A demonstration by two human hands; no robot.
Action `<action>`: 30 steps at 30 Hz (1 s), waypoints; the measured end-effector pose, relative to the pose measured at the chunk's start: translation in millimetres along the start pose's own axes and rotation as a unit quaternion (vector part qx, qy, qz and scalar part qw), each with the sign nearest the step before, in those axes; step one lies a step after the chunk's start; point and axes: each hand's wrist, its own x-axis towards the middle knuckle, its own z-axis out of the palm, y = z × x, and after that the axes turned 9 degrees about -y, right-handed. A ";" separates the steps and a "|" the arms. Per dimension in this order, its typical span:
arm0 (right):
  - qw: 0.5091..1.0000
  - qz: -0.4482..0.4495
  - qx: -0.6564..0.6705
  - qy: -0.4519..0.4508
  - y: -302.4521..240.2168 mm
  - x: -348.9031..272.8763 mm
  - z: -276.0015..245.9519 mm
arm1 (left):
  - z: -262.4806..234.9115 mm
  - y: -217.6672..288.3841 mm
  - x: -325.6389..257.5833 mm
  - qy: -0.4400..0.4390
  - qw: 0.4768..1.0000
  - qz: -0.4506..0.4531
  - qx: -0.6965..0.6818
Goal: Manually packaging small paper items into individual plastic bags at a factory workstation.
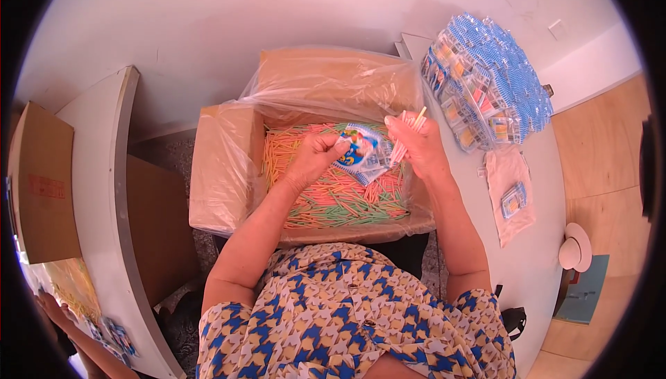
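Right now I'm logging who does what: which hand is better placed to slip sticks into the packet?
Right, most likely. The right hand already pinches a small bunch of sticks just beside the packet, while the left hand is busy gripping the packet itself.

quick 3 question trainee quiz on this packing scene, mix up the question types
1. True or false: the cardboard box is lined with clear plastic.
2. Which hand holds the small printed packet? A the left hand B the right hand
3. Fill in: the pile of filled packets lies on the white ____ to the person's right.

Key
1. True; coloured sticks fill the lined box.
2. A; the right hand grips a few sticks at the packet's mouth.
3. Table.
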 end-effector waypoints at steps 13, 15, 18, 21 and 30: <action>0.984 0.069 -0.129 -0.101 7.1 -20.4 -5.1 | -1.0 3.1 -4.1 -0.017 0.999 -0.009 -0.026; 0.982 0.083 -0.137 -0.100 17.2 -20.0 -6.7 | -0.3 5.0 -3.5 -0.029 0.999 -0.014 -0.018; 0.982 0.058 -0.143 -0.105 27.0 -15.9 -6.7 | -0.2 4.6 -2.9 -0.061 0.998 -0.018 0.007; 0.984 0.062 -0.128 -0.107 27.4 -15.0 0.3 | -0.5 3.3 -1.7 -0.052 0.998 -0.029 -0.004; 0.988 0.003 -0.114 -0.099 34.8 -23.5 9.2 | -7.0 -1.7 -4.8 -0.024 0.999 -0.023 0.002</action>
